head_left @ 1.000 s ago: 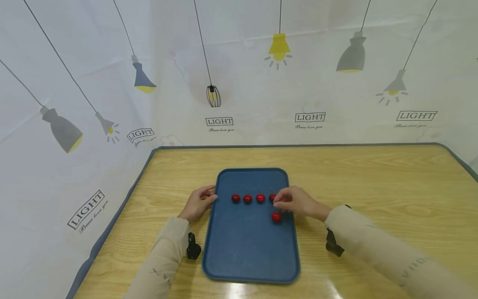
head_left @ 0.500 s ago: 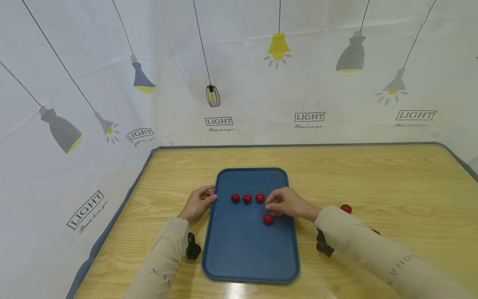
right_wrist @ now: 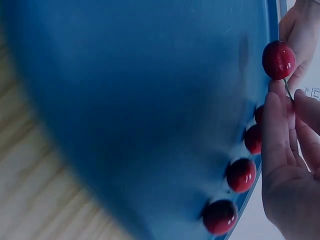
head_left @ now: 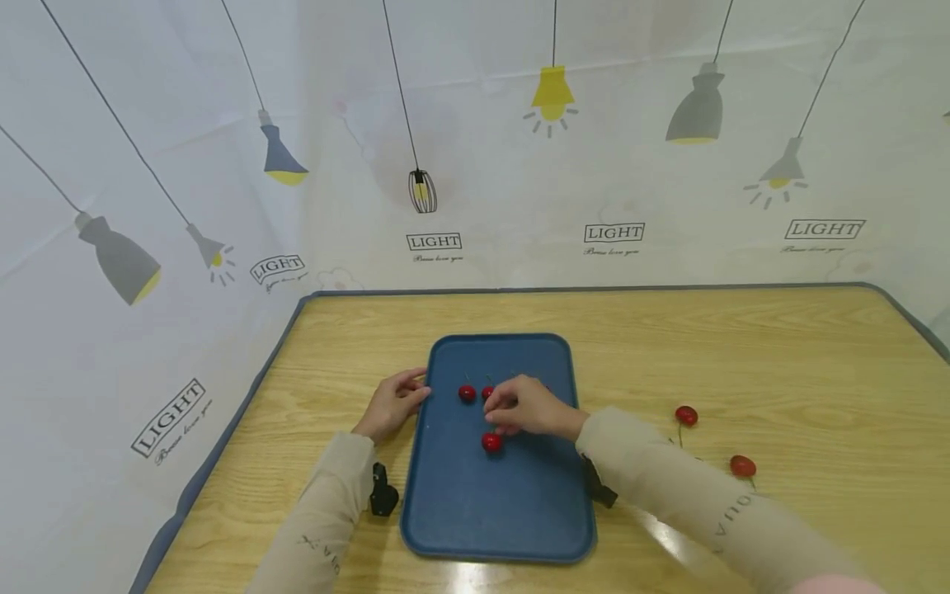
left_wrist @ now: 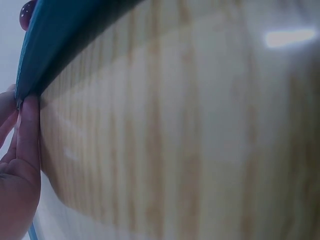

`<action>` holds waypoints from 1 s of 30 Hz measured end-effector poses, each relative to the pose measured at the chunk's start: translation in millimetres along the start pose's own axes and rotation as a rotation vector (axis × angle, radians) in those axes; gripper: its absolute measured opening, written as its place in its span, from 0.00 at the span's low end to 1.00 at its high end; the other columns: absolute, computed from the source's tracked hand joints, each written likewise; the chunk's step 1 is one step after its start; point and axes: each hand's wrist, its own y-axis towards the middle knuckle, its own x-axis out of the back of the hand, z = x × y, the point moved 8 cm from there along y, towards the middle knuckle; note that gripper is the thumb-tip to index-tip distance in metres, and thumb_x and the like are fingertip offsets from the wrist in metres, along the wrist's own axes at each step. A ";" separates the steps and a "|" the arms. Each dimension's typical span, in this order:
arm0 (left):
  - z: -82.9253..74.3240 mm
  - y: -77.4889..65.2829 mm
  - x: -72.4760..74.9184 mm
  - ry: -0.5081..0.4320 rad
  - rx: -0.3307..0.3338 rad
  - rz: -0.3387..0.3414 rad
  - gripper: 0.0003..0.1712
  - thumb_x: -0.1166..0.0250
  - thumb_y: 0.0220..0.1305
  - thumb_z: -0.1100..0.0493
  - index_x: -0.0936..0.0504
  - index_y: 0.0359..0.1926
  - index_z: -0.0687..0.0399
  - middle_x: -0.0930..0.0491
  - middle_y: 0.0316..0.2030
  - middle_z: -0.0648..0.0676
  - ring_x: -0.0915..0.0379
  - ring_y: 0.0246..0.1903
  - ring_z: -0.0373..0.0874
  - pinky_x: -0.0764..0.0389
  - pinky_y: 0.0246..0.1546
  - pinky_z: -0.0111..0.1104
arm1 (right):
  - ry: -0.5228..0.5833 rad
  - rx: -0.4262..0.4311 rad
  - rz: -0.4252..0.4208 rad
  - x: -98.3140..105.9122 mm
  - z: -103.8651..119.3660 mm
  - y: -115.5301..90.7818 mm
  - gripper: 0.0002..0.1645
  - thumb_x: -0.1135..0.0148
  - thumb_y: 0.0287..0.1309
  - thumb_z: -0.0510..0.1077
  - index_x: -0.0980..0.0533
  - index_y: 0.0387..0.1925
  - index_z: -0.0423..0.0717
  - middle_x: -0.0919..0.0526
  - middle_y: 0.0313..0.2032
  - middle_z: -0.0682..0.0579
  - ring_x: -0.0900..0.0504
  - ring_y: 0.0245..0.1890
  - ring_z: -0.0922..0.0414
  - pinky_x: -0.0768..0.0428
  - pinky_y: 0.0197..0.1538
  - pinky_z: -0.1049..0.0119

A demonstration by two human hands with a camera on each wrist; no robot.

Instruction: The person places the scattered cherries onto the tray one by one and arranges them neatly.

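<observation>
My left hand (head_left: 393,406) holds the left rim of the blue tray (head_left: 497,511); in the left wrist view its fingertips (left_wrist: 30,112) lie on both sides of the tray's edge. Over the tray, my right hand (head_left: 529,406) pinches a red cherry (head_left: 491,443) by its thin green stem (right_wrist: 288,89), and the fruit hangs free below the fingers. Behind that hand a row of cherries lies across the upper part of the tray. The leftmost cherry (head_left: 467,393) shows whole; the others are partly or wholly covered. The right wrist view shows several row cherries (right_wrist: 241,175).
Two more cherries with stems lie on the wooden table (head_left: 742,346) right of the tray, one cherry (head_left: 686,415) farther back and another cherry (head_left: 743,466) beside the right sleeve. A white sheet (head_left: 505,148) printed with lamps stands behind the table and at its left.
My right hand has moved left over the tray with the cherry hanging from it. The two cherries on the table have come out from behind the right arm. The left hand stays put.
</observation>
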 end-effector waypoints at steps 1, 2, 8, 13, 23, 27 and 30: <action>0.0 0.0 0.1 0.000 0.001 -0.001 0.24 0.43 0.60 0.64 0.33 0.58 0.62 0.28 0.40 0.61 0.29 0.34 0.44 0.22 0.35 0.34 | 0.002 0.000 -0.001 -1.8 0.8 1.8 0.07 0.40 0.51 0.35 0.23 0.32 0.33 0.19 0.26 0.44 0.19 0.24 0.55 0.21 0.26 0.68; -3.0 -1.7 0.1 -0.002 0.003 0.001 0.24 0.44 0.61 0.64 0.33 0.59 0.63 0.28 0.40 0.61 0.29 0.35 0.46 0.22 0.36 0.35 | 0.004 -0.004 -0.005 -3.4 1.6 3.6 0.07 0.39 0.51 0.34 0.23 0.32 0.32 0.19 0.26 0.44 0.19 0.24 0.55 0.20 0.26 0.68; -3.8 -1.4 -0.2 -0.020 -0.003 0.009 0.25 0.44 0.60 0.65 0.34 0.59 0.64 0.28 0.40 0.62 0.28 0.36 0.48 0.22 0.36 0.36 | -0.022 -0.065 -0.036 -10.8 4.2 14.1 0.07 0.38 0.49 0.33 0.23 0.33 0.32 0.20 0.24 0.47 0.20 0.23 0.57 0.21 0.28 0.69; 0.1 1.1 -0.2 -0.013 0.010 -0.002 0.24 0.43 0.60 0.64 0.33 0.59 0.62 0.27 0.40 0.60 0.28 0.34 0.43 0.22 0.35 0.33 | -0.036 -0.138 -0.052 -17.8 -2.4 22.4 0.07 0.38 0.49 0.33 0.22 0.33 0.33 0.21 0.23 0.49 0.21 0.22 0.59 0.21 0.28 0.69; 0.0 -0.1 -0.5 -0.002 0.020 0.004 0.24 0.44 0.61 0.64 0.33 0.59 0.60 0.27 0.40 0.60 0.28 0.34 0.42 0.22 0.35 0.33 | 0.000 -0.199 -0.104 -21.8 -9.4 27.8 0.07 0.36 0.46 0.32 0.22 0.31 0.33 0.21 0.22 0.49 0.22 0.20 0.60 0.21 0.26 0.69; 0.3 -0.6 -0.4 -0.004 0.013 0.006 0.24 0.44 0.61 0.64 0.33 0.59 0.61 0.27 0.40 0.60 0.28 0.34 0.43 0.22 0.35 0.33 | 0.030 -0.222 -0.111 -24.3 -11.8 28.7 0.07 0.37 0.46 0.31 0.23 0.31 0.31 0.21 0.21 0.48 0.21 0.20 0.59 0.20 0.25 0.69; 0.5 -0.5 -0.1 0.001 0.009 0.002 0.24 0.43 0.61 0.64 0.33 0.59 0.61 0.27 0.39 0.60 0.28 0.34 0.42 0.22 0.35 0.33 | 0.050 -0.235 -0.118 -26.5 -13.2 29.7 0.07 0.36 0.45 0.30 0.23 0.30 0.31 0.21 0.21 0.47 0.21 0.19 0.59 0.21 0.25 0.68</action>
